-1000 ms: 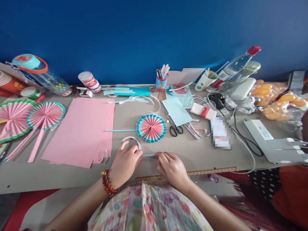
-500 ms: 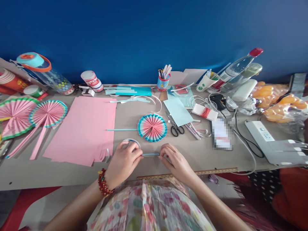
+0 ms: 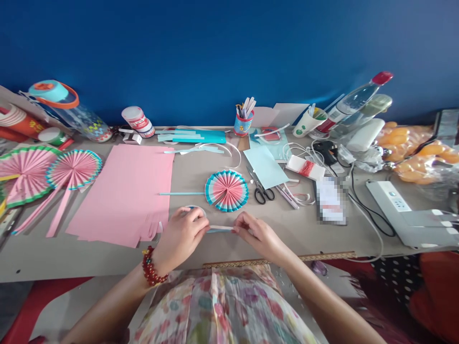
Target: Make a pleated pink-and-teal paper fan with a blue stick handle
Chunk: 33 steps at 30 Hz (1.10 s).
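Observation:
Near the table's front edge, my left hand (image 3: 188,229) and my right hand (image 3: 256,231) pinch the two ends of a narrow strip (image 3: 220,228). It runs level between them, whitish along the top and light blue below; whether these are two layers or two strips I cannot tell. Partly hidden behind my left fingers lies a roll of tape (image 3: 198,210). Just beyond my hands rests a round pleated paper fan (image 3: 227,190), pink in the middle with a blue and white rim. A thin light-blue stick (image 3: 181,193) reaches left from it.
Pink paper sheets (image 3: 122,191) lie left, beside two finished-looking fans (image 3: 73,169). Black-handled scissors (image 3: 264,195), a light-blue sheet (image 3: 266,166) and a phone (image 3: 330,200) lie right. Blue strips (image 3: 190,136), a pen cup (image 3: 244,122) and bottles (image 3: 355,102) line the back.
A whitish band now shows along the blue strip between my hands. Both hands have shifted slightly left, the right one a little higher. The fan and the other things lie as before.

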Each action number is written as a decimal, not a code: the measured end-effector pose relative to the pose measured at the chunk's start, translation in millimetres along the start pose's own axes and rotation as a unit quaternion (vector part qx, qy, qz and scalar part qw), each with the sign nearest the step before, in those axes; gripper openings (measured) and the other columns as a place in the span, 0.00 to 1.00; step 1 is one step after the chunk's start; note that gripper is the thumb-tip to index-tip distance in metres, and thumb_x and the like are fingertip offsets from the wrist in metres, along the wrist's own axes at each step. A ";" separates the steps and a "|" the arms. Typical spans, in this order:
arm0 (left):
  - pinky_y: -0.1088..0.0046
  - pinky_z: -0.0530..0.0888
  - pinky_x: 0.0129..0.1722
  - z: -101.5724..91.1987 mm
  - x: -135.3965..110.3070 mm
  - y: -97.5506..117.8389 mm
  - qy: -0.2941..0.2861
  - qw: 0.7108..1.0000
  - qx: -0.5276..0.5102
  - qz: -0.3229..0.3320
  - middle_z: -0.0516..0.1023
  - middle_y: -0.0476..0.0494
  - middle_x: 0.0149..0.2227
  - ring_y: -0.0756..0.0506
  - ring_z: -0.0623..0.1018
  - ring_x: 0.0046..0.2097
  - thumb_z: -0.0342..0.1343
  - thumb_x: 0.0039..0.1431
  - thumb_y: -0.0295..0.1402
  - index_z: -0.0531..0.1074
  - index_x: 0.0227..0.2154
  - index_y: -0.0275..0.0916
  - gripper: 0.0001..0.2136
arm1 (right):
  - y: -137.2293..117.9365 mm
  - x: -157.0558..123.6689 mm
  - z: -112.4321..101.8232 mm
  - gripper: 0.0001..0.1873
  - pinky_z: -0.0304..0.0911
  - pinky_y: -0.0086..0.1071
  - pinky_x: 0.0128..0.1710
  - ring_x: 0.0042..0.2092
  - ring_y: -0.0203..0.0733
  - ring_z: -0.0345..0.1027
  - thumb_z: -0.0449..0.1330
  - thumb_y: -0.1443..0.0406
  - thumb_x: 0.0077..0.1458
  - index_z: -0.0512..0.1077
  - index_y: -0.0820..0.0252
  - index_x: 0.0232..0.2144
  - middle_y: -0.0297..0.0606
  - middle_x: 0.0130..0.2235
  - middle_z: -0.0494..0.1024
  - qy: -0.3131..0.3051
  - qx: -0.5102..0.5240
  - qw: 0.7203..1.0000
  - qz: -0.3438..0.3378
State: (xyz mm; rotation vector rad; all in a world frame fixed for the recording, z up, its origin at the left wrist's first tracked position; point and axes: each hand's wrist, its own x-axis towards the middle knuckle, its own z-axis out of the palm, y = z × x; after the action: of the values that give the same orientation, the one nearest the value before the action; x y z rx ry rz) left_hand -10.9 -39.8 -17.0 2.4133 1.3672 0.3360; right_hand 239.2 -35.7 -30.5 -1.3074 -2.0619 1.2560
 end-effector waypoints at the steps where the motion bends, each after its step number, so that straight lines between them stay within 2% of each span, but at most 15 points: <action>1: 0.66 0.67 0.46 -1.8 -1.2 -2.5 0.001 1.000 0.004 0.000 0.74 0.49 0.37 0.47 0.74 0.39 0.50 0.68 0.29 0.73 0.33 0.41 0.09 | -1.7 0.5 3.7 0.05 0.59 0.28 0.30 0.29 0.36 0.66 0.51 0.64 0.65 0.64 0.55 0.34 0.30 0.30 0.73 0.002 0.009 1.000 -0.005; 4: 0.66 0.67 0.44 -9.1 -4.8 -12.0 -0.004 1.000 0.022 -0.002 0.73 0.49 0.37 0.47 0.72 0.39 0.49 0.68 0.28 0.73 0.34 0.41 0.08 | -4.7 5.3 16.7 0.05 0.60 0.28 0.32 0.31 0.37 0.67 0.50 0.63 0.66 0.63 0.55 0.36 0.32 0.33 0.74 0.005 0.025 0.999 -0.024; 7: 0.66 0.66 0.43 -15.4 -8.3 -19.7 -0.012 0.999 0.041 -0.002 0.73 0.49 0.38 0.46 0.72 0.38 0.49 0.68 0.28 0.73 0.34 0.42 0.09 | -4.4 13.3 26.7 0.04 0.59 0.28 0.33 0.32 0.37 0.69 0.50 0.65 0.65 0.62 0.55 0.36 0.32 0.33 0.75 -0.005 0.024 1.000 -0.015; 11: 0.66 0.66 0.42 -16.3 -12.3 -23.2 -0.035 0.998 0.058 0.004 0.73 0.48 0.37 0.45 0.72 0.38 0.50 0.68 0.29 0.73 0.31 0.41 0.10 | -3.8 20.8 30.5 0.04 0.57 0.29 0.33 0.32 0.38 0.68 0.50 0.67 0.64 0.61 0.55 0.35 0.32 0.31 0.74 -0.035 -0.006 0.999 -0.005; 14: 0.66 0.66 0.42 -15.7 -14.5 -23.9 -0.026 0.998 0.061 -0.004 0.72 0.47 0.37 0.45 0.72 0.38 0.50 0.68 0.28 0.73 0.32 0.40 0.09 | -5.7 22.3 29.8 0.04 0.55 0.29 0.32 0.31 0.38 0.66 0.50 0.67 0.64 0.61 0.55 0.35 0.32 0.31 0.72 -0.041 -0.024 0.999 -0.022; 18: 0.68 0.67 0.38 -18.8 -15.0 -22.5 0.002 0.999 0.033 -0.025 0.71 0.47 0.38 0.47 0.71 0.35 0.47 0.69 0.29 0.73 0.36 0.41 0.09 | -12.4 24.1 20.3 0.04 0.55 0.29 0.33 0.32 0.38 0.63 0.51 0.67 0.63 0.62 0.56 0.34 0.33 0.33 0.70 -0.009 -0.034 0.998 -0.043; 22: 0.70 0.68 0.36 -19.5 -10.6 -16.0 0.009 0.999 -0.005 -0.033 0.70 0.47 0.39 0.48 0.72 0.35 0.47 0.70 0.31 0.72 0.37 0.40 0.08 | -18.6 26.7 -2.5 0.06 0.55 0.29 0.36 0.37 0.39 0.62 0.52 0.66 0.64 0.63 0.57 0.32 0.35 0.35 0.70 0.016 -0.051 0.996 -0.073; 27: 0.71 0.69 0.36 -12.9 -3.9 -5.8 -0.015 0.999 -0.013 -0.030 0.71 0.47 0.41 0.48 0.74 0.35 0.48 0.70 0.31 0.71 0.39 0.40 0.07 | -9.9 24.0 -21.5 0.06 0.52 0.28 0.33 0.32 0.35 0.60 0.56 0.67 0.62 0.65 0.57 0.31 0.30 0.32 0.69 -0.039 -0.070 0.997 -0.024; 33: 0.70 0.70 0.33 -0.5 -5.6 2.1 -0.038 0.999 0.015 -0.011 0.72 0.46 0.43 0.47 0.76 0.36 0.50 0.69 0.31 0.69 0.45 0.39 0.06 | 7.6 21.2 -19.7 0.04 0.51 0.27 0.32 0.32 0.34 0.62 0.57 0.68 0.59 0.68 0.58 0.30 0.30 0.31 0.71 -0.068 -0.077 0.994 0.028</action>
State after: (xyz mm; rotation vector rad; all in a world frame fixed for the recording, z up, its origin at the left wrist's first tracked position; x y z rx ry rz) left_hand -12.3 -45.6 -15.9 2.4076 1.3754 0.2165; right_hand 246.7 -6.8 -29.4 -1.3913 -2.2716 1.2635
